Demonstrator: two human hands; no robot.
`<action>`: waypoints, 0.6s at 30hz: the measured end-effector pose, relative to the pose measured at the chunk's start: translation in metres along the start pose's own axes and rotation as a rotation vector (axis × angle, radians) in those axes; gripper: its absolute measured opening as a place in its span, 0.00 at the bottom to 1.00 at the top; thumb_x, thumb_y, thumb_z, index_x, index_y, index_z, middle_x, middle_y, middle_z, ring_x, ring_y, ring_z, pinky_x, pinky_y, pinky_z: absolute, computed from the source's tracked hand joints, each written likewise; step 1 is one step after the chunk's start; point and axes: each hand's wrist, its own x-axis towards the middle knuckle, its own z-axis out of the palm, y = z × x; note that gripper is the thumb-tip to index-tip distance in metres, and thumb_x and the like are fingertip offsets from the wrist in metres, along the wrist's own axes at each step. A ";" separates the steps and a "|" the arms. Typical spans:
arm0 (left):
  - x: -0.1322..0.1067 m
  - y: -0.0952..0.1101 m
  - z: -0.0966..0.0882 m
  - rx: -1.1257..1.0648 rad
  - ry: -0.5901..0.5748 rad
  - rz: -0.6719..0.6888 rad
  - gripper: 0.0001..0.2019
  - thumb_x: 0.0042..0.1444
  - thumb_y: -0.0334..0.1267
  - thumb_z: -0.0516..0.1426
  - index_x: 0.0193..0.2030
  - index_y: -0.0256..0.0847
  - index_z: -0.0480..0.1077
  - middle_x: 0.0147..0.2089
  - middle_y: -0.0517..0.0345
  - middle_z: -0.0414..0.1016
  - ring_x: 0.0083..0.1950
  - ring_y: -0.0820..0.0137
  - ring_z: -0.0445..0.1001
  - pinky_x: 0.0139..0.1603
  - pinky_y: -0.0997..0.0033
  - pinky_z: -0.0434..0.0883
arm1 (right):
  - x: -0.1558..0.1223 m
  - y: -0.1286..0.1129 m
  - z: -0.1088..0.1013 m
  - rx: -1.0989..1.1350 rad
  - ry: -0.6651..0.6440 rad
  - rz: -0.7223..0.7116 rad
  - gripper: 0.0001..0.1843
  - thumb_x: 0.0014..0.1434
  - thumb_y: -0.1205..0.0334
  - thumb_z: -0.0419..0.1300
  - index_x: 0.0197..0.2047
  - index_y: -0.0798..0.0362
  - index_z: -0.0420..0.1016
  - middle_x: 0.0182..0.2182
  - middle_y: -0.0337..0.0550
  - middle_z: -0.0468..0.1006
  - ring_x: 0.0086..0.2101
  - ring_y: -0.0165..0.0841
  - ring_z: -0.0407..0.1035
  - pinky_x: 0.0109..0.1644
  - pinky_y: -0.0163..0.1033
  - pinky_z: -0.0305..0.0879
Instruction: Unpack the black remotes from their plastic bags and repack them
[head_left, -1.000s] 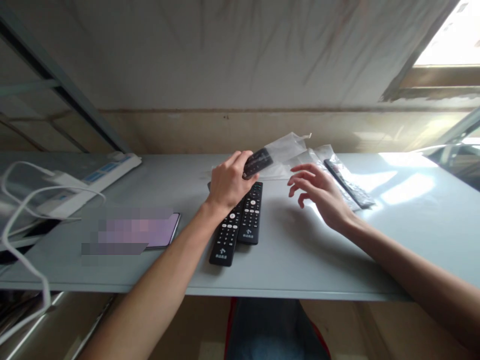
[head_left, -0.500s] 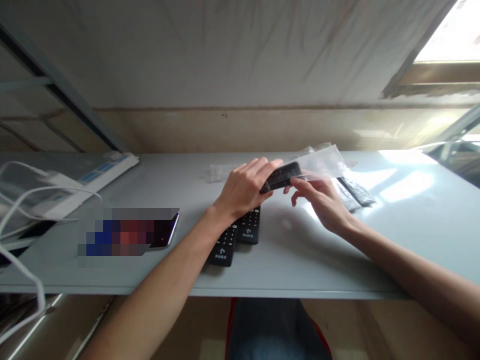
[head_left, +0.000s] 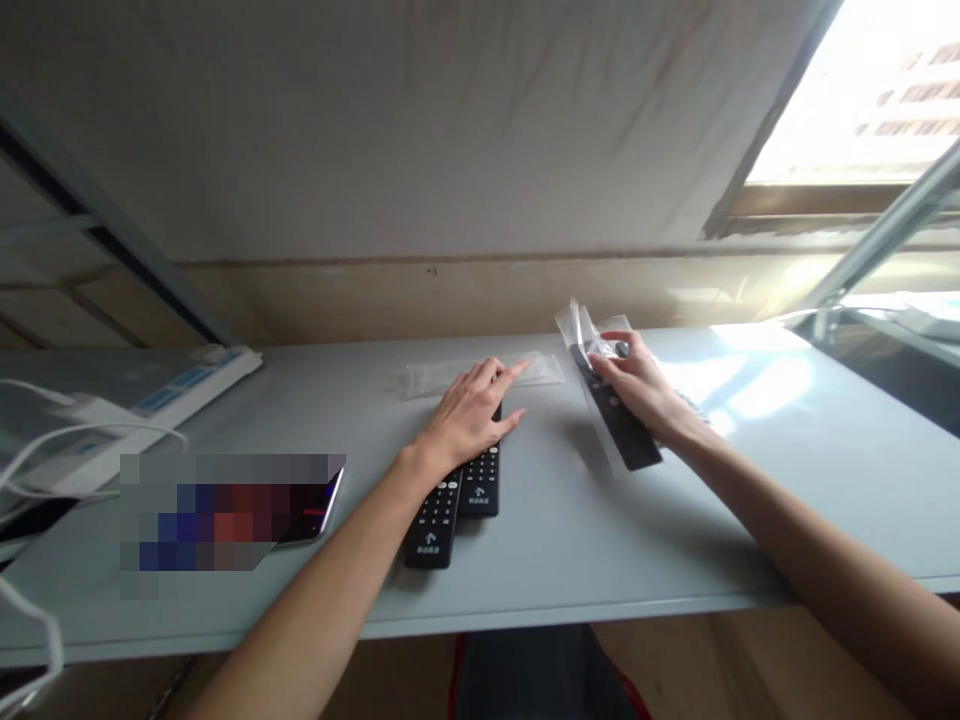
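My left hand lies flat with fingers stretched out over the top ends of two black remotes lying side by side on the pale table. Its fingertips reach toward an empty clear plastic bag at the back. My right hand grips a black remote in a clear plastic bag, held slanted just above the table with the bag's open end sticking up at the far side.
A phone lies at the left of the table. Further left sit a white flat box and white cables. A wall runs behind the table, and a bright window is at the upper right.
The bagged remote passed from my left hand to my right and moved to the right. My left hand let go and dropped flat onto the two remotes.
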 end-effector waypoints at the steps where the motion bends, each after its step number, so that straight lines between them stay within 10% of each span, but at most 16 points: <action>1: 0.001 -0.001 0.000 0.003 0.006 -0.010 0.32 0.68 0.40 0.62 0.77 0.47 0.61 0.59 0.49 0.73 0.59 0.57 0.76 0.65 0.55 0.73 | -0.001 0.001 0.002 -0.129 -0.009 -0.060 0.30 0.67 0.40 0.62 0.66 0.45 0.64 0.32 0.41 0.77 0.31 0.42 0.73 0.34 0.44 0.68; 8: 0.001 -0.003 -0.002 0.018 0.032 0.018 0.22 0.70 0.36 0.58 0.70 0.45 0.71 0.57 0.49 0.74 0.57 0.58 0.76 0.63 0.54 0.75 | 0.010 0.018 0.008 -0.800 0.056 -0.381 0.27 0.72 0.56 0.54 0.71 0.55 0.62 0.41 0.57 0.82 0.50 0.55 0.73 0.54 0.55 0.68; 18: 0.003 -0.008 0.003 -0.078 0.036 0.016 0.14 0.71 0.32 0.55 0.58 0.43 0.78 0.53 0.50 0.76 0.58 0.57 0.75 0.64 0.51 0.72 | 0.010 0.016 0.013 -0.594 0.097 -0.572 0.18 0.70 0.63 0.52 0.60 0.50 0.72 0.52 0.53 0.75 0.53 0.47 0.70 0.61 0.54 0.69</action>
